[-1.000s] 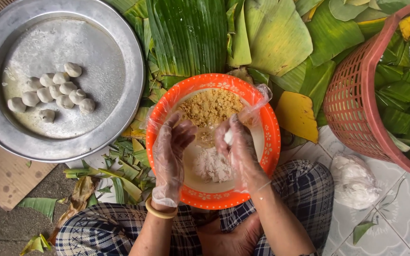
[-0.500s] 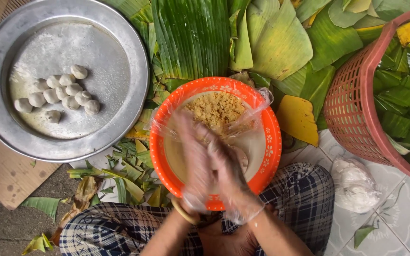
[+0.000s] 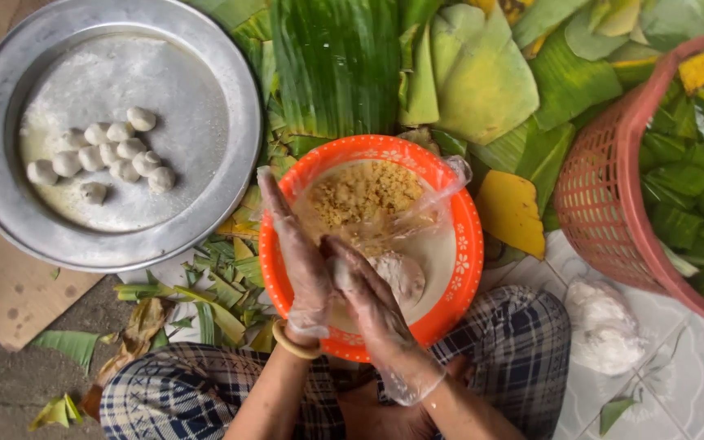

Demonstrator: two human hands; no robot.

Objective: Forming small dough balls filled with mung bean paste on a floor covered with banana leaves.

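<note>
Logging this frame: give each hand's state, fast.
Left hand: flat, pressed against the right palm.
Right hand: flat, pressed against the left; anything held between them is hidden.

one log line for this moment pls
left hand + right hand: gloved, palms pressed together | over orange bowl | dough balls on metal tray

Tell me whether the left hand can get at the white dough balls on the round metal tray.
Probably yes: the round metal tray lies open on that side. But the left hand is pressed against the right hand, so it must let go before reaching the white dough balls.
</note>
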